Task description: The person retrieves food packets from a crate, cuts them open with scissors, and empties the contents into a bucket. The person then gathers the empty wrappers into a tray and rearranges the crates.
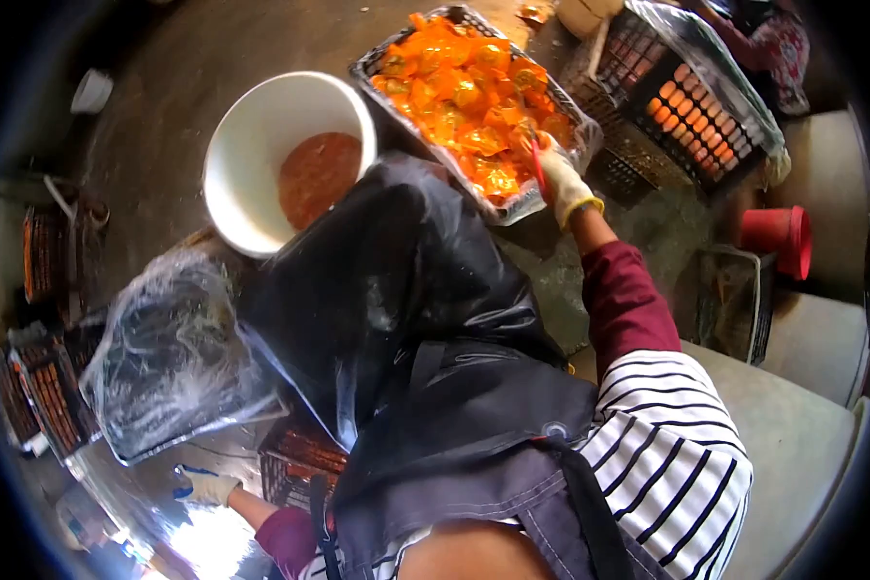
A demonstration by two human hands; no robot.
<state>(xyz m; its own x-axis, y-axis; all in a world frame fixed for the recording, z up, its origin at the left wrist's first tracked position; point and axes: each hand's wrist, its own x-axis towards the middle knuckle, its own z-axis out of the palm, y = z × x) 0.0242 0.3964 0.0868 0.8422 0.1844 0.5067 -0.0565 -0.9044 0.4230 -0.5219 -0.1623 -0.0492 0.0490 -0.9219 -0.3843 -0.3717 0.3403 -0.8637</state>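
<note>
My right hand (563, 182), in a pale glove with a yellow cuff, reaches to the near right edge of a plastic-lined crate (382, 95). It is closed on a slim red object (538, 169), perhaps a handle; its far end is lost among glossy orange pieces (464, 92) heaped in the crate. My left hand (209, 487), also gloved, is low at the left, far from the crate. Something blue and curved (179, 481) shows at its fingers, too small to name. Between my knees and the crate stands a white bucket (237, 145) with reddish pulp (319, 179) inside.
A plastic-covered crate (174, 358) lies at my left. At the upper right, a black slotted crate (706, 126) shows orange contents, with another person (778, 48) behind. A red bucket (778, 242) is at the right. More crates (53, 391) line the left side.
</note>
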